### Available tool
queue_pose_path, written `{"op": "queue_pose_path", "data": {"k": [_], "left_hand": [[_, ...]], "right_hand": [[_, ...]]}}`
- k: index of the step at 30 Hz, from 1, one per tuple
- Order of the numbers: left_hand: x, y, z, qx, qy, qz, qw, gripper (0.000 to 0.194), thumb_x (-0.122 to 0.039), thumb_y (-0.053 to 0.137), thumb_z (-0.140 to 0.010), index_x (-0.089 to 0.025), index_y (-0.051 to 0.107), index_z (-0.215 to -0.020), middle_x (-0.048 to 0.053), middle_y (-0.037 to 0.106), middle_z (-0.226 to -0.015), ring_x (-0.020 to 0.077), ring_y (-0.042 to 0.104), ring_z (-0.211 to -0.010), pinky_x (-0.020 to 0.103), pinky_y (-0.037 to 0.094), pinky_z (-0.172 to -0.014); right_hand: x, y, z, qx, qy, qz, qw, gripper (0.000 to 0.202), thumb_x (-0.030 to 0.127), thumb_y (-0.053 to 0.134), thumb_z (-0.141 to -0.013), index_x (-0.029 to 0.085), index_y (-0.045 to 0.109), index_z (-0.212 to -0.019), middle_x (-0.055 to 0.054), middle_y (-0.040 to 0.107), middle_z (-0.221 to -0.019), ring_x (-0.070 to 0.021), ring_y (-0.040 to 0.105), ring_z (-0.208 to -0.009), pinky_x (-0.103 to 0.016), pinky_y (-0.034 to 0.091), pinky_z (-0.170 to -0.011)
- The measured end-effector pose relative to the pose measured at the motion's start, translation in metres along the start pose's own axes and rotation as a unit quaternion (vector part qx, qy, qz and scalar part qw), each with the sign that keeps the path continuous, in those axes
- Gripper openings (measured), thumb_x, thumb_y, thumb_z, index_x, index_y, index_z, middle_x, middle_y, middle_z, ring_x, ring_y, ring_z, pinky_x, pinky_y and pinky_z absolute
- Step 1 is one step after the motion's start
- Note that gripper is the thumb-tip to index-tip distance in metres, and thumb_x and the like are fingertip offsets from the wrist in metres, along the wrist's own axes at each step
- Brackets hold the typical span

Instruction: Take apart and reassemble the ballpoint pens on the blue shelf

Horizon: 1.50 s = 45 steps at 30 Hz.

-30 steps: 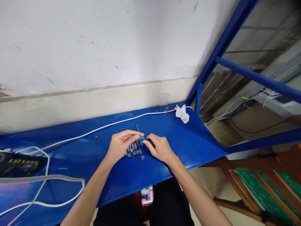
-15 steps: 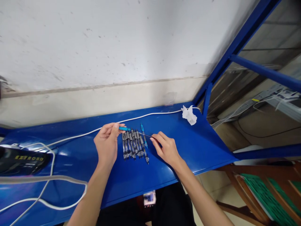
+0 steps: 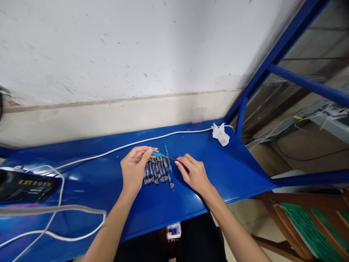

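Between thumb and fingers, my left hand (image 3: 134, 165) pinches a light-blue pen barrel (image 3: 157, 154) held level above the table. My right hand (image 3: 193, 171) grips the dark end of a thin pen refill (image 3: 171, 158), which points left. The refill's tip meets the barrel's right end; whether it sits inside is too small to tell. Below both hands lies a row of several grey-and-clear pens (image 3: 156, 174), partly covered by my left hand. At the row's right side rests a light-blue pen (image 3: 165, 148), crossed by the refill in this view.
Along the back of the blue table (image 3: 218, 174) runs a white cable (image 3: 131, 144), with crumpled white paper (image 3: 220, 134) at the right. More looped cable and a black object lettered "EXTRORD" (image 3: 29, 185) occupy the left. A blue frame post (image 3: 240, 116) rises at the back right.
My left hand has moved right with the blue barrel, bringing it up to the refill's tip. My right hand stays nearly in place, still gripping the refill.
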<state>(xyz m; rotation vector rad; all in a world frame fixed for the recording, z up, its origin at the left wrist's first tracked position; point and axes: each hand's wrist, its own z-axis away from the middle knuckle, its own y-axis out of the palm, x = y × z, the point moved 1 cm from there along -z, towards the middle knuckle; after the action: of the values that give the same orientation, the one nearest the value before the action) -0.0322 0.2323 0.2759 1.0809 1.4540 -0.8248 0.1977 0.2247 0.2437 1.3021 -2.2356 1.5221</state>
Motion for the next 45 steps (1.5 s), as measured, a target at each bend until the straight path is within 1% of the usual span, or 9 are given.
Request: {"op": "queue_pose_path", "data": {"k": [7, 11, 15, 21, 24, 28, 34, 42, 45], "left_hand": [[-0.001, 0.003, 0.002, 0.043, -0.031, 0.003, 0.999, 0.029, -0.041, 0.091, -0.091, -0.019, 0.081, -0.107, 0.010, 0.088, -0.102, 0.0260, 0.085, -0.092, 0.039, 0.069, -0.088], [0.002, 0.008, 0.006, 0.112, -0.081, 0.054, 0.989, 0.041, -0.038, 0.094, -0.087, -0.020, 0.078, -0.120, 0.014, 0.087, -0.117, 0.0303, 0.085, -0.107, 0.045, 0.068, -0.100], [0.007, 0.018, 0.015, 0.193, -0.109, 0.055, 0.974, 0.033, -0.035, 0.092, -0.089, -0.021, 0.082, -0.117, 0.014, 0.085, -0.126, 0.0312, 0.081, -0.121, 0.046, 0.064, -0.109], [0.018, 0.026, 0.022, 0.250, -0.074, 0.020, 0.965, 0.020, -0.036, 0.088, -0.092, -0.022, 0.085, -0.106, 0.011, 0.083, -0.120, 0.0273, 0.080, -0.113, 0.040, 0.064, -0.103], [0.019, 0.026, 0.023, 0.230, -0.053, 0.014, 0.972, 0.019, -0.037, 0.082, -0.098, -0.021, 0.082, -0.107, 0.010, 0.083, -0.112, 0.0251, 0.080, -0.107, 0.037, 0.063, -0.100], [0.019, 0.024, 0.019, 0.153, -0.037, 0.044, 0.986, 0.023, -0.040, 0.083, -0.098, -0.020, 0.077, -0.108, 0.007, 0.081, -0.104, 0.0219, 0.078, -0.097, 0.034, 0.063, -0.094], [0.021, 0.013, 0.008, 0.062, -0.006, 0.086, 0.994, 0.024, -0.041, 0.082, -0.100, -0.021, 0.076, -0.111, 0.007, 0.078, -0.109, 0.0188, 0.076, -0.097, 0.030, 0.060, -0.093], [0.022, 0.022, 0.017, 0.182, 0.002, 0.045, 0.982, 0.025, -0.041, 0.082, -0.099, -0.020, 0.077, -0.110, 0.008, 0.080, -0.107, 0.0210, 0.077, -0.099, 0.033, 0.061, -0.093], [0.025, 0.025, 0.021, 0.197, 0.001, 0.049, 0.979, 0.024, -0.039, 0.083, -0.099, -0.020, 0.077, -0.111, 0.009, 0.081, -0.110, 0.0214, 0.077, -0.102, 0.032, 0.061, -0.093]], "right_hand": [[0.000, 0.000, 0.000, -0.003, 0.003, 0.001, 1.000, 0.026, 0.033, 0.052, -0.118, 0.024, 0.075, -0.122, -0.007, 0.075, -0.098, -0.0184, 0.071, -0.081, -0.030, 0.048, -0.069], [0.000, 0.001, 0.000, 0.002, 0.000, 0.000, 1.000, 0.025, 0.033, 0.052, -0.118, 0.025, 0.075, -0.124, -0.007, 0.074, -0.097, -0.0189, 0.071, -0.081, -0.030, 0.049, -0.069], [-0.001, 0.000, 0.000, 0.000, -0.012, -0.013, 1.000, 0.023, 0.032, 0.053, -0.117, 0.024, 0.074, -0.122, -0.007, 0.074, -0.098, -0.0195, 0.072, -0.082, -0.031, 0.051, -0.071], [-0.004, 0.003, 0.002, 0.018, -0.005, -0.067, 0.998, 0.019, 0.033, 0.055, -0.117, 0.022, 0.069, -0.117, -0.007, 0.074, -0.099, -0.0181, 0.069, -0.078, -0.030, 0.049, -0.069], [-0.004, 0.004, 0.002, 0.008, 0.010, -0.075, 0.997, 0.017, 0.036, 0.059, -0.115, 0.022, 0.068, -0.112, -0.006, 0.073, -0.095, -0.0178, 0.068, -0.077, -0.029, 0.048, -0.069], [-0.003, 0.005, 0.001, -0.010, 0.028, -0.065, 0.997, 0.015, 0.037, 0.064, -0.113, 0.022, 0.067, -0.113, -0.004, 0.071, -0.092, -0.0172, 0.067, -0.078, -0.029, 0.049, -0.070], [-0.002, 0.002, 0.000, -0.040, 0.018, -0.042, 0.998, 0.013, 0.032, 0.058, -0.115, 0.023, 0.067, -0.113, -0.006, 0.072, -0.097, -0.0193, 0.070, -0.084, -0.031, 0.050, -0.073], [0.000, 0.001, -0.001, -0.010, -0.029, -0.031, 0.999, 0.014, 0.030, 0.056, -0.116, 0.024, 0.068, -0.115, -0.007, 0.071, -0.100, -0.0204, 0.069, -0.084, -0.032, 0.053, -0.076], [0.000, 0.001, -0.003, 0.006, -0.040, -0.045, 0.998, 0.016, 0.032, 0.056, -0.117, 0.023, 0.069, -0.115, -0.007, 0.070, -0.099, -0.0205, 0.069, -0.085, -0.032, 0.054, -0.077]]}}
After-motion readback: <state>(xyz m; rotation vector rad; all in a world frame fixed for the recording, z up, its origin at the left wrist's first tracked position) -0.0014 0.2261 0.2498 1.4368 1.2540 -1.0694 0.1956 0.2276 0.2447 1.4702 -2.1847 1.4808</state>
